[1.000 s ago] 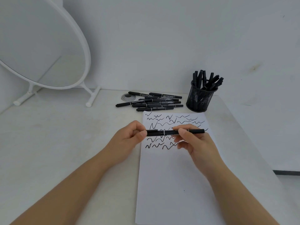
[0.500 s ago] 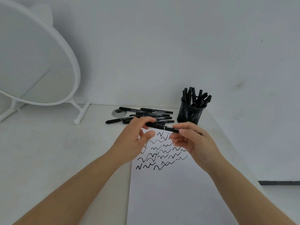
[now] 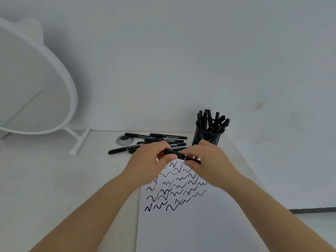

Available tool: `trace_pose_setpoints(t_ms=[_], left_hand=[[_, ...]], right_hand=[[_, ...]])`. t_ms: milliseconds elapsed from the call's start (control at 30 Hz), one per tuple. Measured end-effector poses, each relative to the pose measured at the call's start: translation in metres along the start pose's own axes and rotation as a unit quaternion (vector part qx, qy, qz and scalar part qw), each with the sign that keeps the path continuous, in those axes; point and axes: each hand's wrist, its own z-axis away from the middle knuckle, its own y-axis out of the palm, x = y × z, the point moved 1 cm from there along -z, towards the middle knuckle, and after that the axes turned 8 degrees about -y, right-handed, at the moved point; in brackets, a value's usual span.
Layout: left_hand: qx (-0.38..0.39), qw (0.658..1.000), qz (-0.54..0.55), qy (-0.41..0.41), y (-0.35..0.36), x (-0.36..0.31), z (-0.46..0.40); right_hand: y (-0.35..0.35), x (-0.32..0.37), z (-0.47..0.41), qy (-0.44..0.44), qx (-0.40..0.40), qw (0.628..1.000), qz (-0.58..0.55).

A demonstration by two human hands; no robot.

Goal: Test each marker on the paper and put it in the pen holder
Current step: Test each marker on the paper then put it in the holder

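Two bare hands meet above the far end of a sheet of white paper point(image 3: 190, 224), sharing one black marker point(image 3: 179, 155) that lies roughly level between them, tilted slightly down to the right. The left hand point(image 3: 145, 164) has its grip closed around the marker's left end, thumb and fingers curled over it. The right hand point(image 3: 211, 160) has its grip pinching the right part of the barrel; the fingers hide that end. Rows of black squiggles cover the paper's upper half, just below the hands. Beyond the hands, a loose pile of black markers point(image 3: 156, 140) lies on the pale desk point(image 3: 54, 179), beside a small round clear lid point(image 3: 124, 139). To the right of the pile stands a black mesh pen holder point(image 3: 207, 136) with several markers upright inside. An oval white-framed mirror point(image 3: 32, 84) stands at the far left.
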Motion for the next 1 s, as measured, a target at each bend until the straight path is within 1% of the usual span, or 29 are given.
trace_pose_setpoints(t_ms=[33,67,133,200,300,367,433,500,600,633,767,1000], left_hand=[[-0.009,1.0,-0.01,0.004,0.001,-0.002,-0.001],[-0.02,1.0,-0.005,-0.001,0.002,-0.002,-0.002],[-0.042,0.998,0.027,-0.033,0.001,0.002,-0.003],[-0.064,0.995,0.025,-0.072,-0.002,0.015,-0.003],[-0.125,0.986,-0.075,-0.086,-0.006,0.041,0.002],[-0.148,0.978,-0.117,-0.091,-0.007,0.056,0.004],[-0.135,0.975,-0.141,-0.108,-0.005,0.068,0.003],[-0.103,0.973,-0.163,-0.126,-0.002,0.076,0.001],[-0.078,0.973,-0.163,-0.141,0.0,0.083,0.0],[-0.075,0.973,-0.165,-0.142,0.001,0.083,0.0],[-0.075,0.974,-0.164,-0.14,0.0,0.083,-0.002],[-0.06,0.977,-0.134,-0.152,0.0,0.086,-0.005]], right_hand=[[0.002,0.002,-0.003,-0.014,0.006,0.999,0.035],[0.003,0.002,-0.006,-0.012,0.007,0.999,0.045],[0.002,-0.003,-0.009,0.021,-0.006,1.0,0.017],[-0.005,-0.015,-0.012,0.076,-0.046,0.996,-0.031],[-0.024,-0.04,-0.018,0.17,-0.167,0.965,-0.106],[-0.034,-0.054,-0.022,0.205,-0.257,0.935,-0.131],[-0.04,-0.064,-0.026,0.22,-0.336,0.9,-0.168],[-0.04,-0.072,-0.028,0.228,-0.375,0.879,-0.186],[-0.034,-0.08,-0.03,0.24,-0.372,0.874,-0.198],[-0.031,-0.081,-0.031,0.238,-0.365,0.879,-0.193],[-0.02,-0.088,-0.032,0.205,-0.309,0.919,-0.131],[-0.006,-0.093,-0.037,0.202,-0.234,0.948,-0.081]])
